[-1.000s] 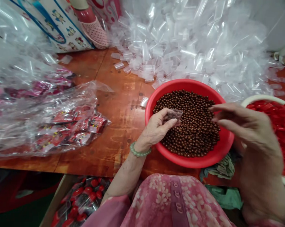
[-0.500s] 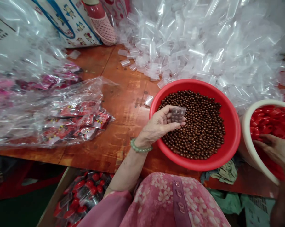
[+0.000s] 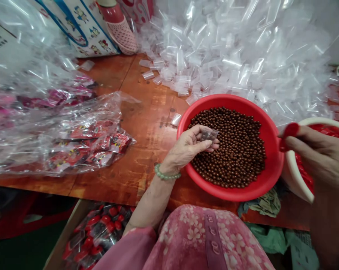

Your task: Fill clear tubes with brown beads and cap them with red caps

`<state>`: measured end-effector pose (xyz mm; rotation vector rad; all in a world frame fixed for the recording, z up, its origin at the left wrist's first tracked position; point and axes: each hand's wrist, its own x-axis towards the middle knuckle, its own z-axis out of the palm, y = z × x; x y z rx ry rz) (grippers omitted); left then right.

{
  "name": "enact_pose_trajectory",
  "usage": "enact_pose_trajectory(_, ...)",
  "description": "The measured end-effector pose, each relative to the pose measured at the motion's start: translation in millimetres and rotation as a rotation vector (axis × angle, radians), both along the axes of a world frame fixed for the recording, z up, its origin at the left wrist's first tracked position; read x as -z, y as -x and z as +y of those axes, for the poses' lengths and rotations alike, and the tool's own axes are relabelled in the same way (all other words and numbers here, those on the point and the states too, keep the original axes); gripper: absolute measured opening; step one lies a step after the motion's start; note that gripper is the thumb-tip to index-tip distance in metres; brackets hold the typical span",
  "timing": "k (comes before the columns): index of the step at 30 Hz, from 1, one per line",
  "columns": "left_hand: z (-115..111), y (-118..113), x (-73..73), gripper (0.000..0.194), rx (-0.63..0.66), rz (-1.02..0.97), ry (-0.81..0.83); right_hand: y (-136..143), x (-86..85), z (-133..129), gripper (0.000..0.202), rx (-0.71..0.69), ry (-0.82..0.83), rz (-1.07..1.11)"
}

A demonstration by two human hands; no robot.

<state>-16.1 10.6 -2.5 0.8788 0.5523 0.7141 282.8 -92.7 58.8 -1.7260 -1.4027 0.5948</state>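
My left hand (image 3: 190,146) pinches a small clear plastic box (image 3: 208,135) with brown balls inside. It is held over the left part of a red basin (image 3: 273,165), which holds many shiny brown balls (image 3: 231,150). Between the thumb and fingers of my right hand (image 3: 321,153) is a red plastic cap (image 3: 290,131), just off the basin's right rim. Behind that hand stands a cream bucket (image 3: 295,183) of red plastic pieces (image 3: 326,131), partly hidden by it.
Clear plastic boxes (image 3: 228,56) are heaped at the back. One clear box (image 3: 176,120) lies left of the basin. Plastic bags with red packets (image 3: 102,146) cover the table's left. A carton of red-capped boxes (image 3: 102,228) sits below the edge. A pink bottle (image 3: 121,33) stands behind.
My right hand has come out of the bucket and moved left to the basin's rim, now with a red cap in its fingers. The left hand stays nearly in place with the box.
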Motion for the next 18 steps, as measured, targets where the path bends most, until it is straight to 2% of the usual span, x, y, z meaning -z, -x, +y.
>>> enact_pose_trajectory(3, -1, 0, -1.4, 0.043, 0.010, 0.013, -0.004, 45, 7.2, 45, 0.019, -0.225, 0.035, 0.183)
enact_pose_trajectory(5, -2, 0, -2.9, 0.041, -0.003, 0.024, -0.015, 66, 10.2, 63, 0.028, -0.309, 0.092, 0.291)
enact_pose_trajectory(9, -3, 0, -6.1, 0.038, -0.029, 0.041, -0.033, 90, 21.9, 80, 0.036, -0.342, 0.223, 0.527)
enact_pose_trajectory(12, -3, -1, -7.0, 0.038, -0.011, 0.057, -0.031, 97, 31.7, 84, 0.045, -0.350, 0.217, 0.641)
enact_pose_trajectory(15, -3, -3, -5.7, 0.038, -0.034, 0.111, -0.044, 103, 38.4, 87, 0.049, -0.319, 0.193, 0.677)
enact_pose_trajectory(18, -5, -7, -4.2, 0.039, -0.144, 0.250, -0.149, 109, 42.1, 87, 0.049, -0.312, 0.169, 0.641)
